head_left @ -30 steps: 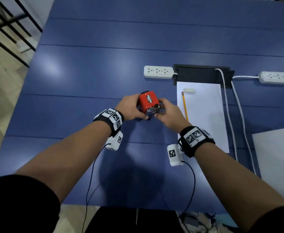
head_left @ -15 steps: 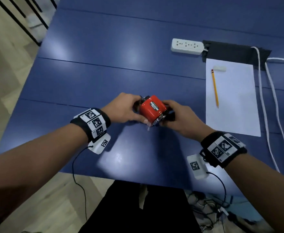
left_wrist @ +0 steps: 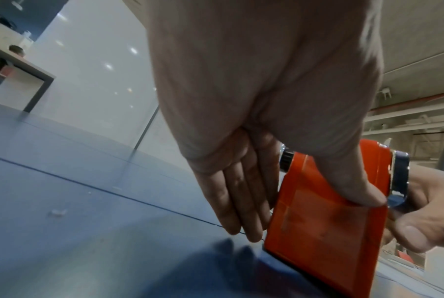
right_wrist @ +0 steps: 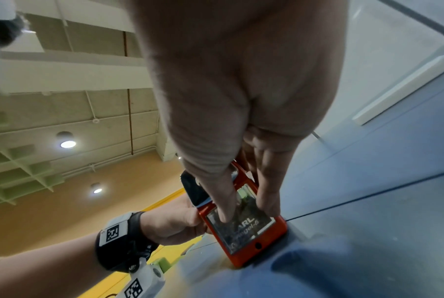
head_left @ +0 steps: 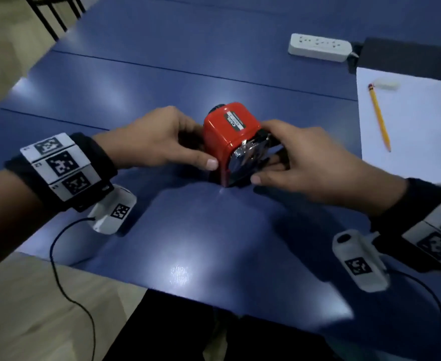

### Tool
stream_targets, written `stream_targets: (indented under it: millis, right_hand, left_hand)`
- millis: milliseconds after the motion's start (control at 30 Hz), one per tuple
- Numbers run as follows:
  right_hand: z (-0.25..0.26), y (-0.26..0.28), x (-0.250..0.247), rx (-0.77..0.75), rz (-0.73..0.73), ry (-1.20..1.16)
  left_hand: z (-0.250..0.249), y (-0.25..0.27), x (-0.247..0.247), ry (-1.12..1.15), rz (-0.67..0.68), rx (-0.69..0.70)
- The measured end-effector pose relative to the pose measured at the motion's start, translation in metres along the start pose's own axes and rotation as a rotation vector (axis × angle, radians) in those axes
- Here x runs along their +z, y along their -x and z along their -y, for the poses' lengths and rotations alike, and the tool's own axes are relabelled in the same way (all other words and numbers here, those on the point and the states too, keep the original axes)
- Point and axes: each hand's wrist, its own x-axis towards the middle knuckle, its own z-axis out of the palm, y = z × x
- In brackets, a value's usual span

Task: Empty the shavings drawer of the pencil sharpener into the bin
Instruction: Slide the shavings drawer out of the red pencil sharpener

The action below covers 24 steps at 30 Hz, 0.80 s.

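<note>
A red pencil sharpener [head_left: 230, 131] stands on the blue table [head_left: 136, 82], a short way in from its near edge. My left hand [head_left: 197, 152] grips its left side, thumb on the near face and fingers on the far face [left_wrist: 241, 203]. My right hand [head_left: 269, 155] pinches its front end. There the thumb presses on the clear shavings drawer front [right_wrist: 241, 231], and the fingers [right_wrist: 267, 197] lie along the far side. The drawer [head_left: 248, 157] looks seated in the red body [left_wrist: 325, 213]. No bin is in view.
To the right lies a white sheet of paper [head_left: 417, 126] with a yellow pencil [head_left: 378, 115] and a white eraser [head_left: 386, 84] on it. A white power strip [head_left: 319, 48] and a black cable box [head_left: 402, 58] sit behind. Black chair legs [head_left: 50, 19] stand at the far left.
Both hands have kept hold of the sharpener and brought it left, away from the paper, and closer to the table's near edge. The head view has also come closer.
</note>
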Motion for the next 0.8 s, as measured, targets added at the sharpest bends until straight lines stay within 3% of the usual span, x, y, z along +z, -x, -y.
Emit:
stream_targets:
  millis: [233,367,800]
  right_hand:
    - [0.008,0.006,0.016,0.014,-0.071,0.151]
    - [0.023,0.018,0.027,0.028,-0.113,0.194]
    - [0.057,0.056,0.068,0.143,-0.173,0.062]
  left_hand:
    - [0.005,0.008,0.020,0.069,-0.082,0.081]
    - [-0.001,0.026,0.023,-0.031,-0.096,0.049]
    - [-0.006,0.076,0.028,-0.302,-0.094,0.010]
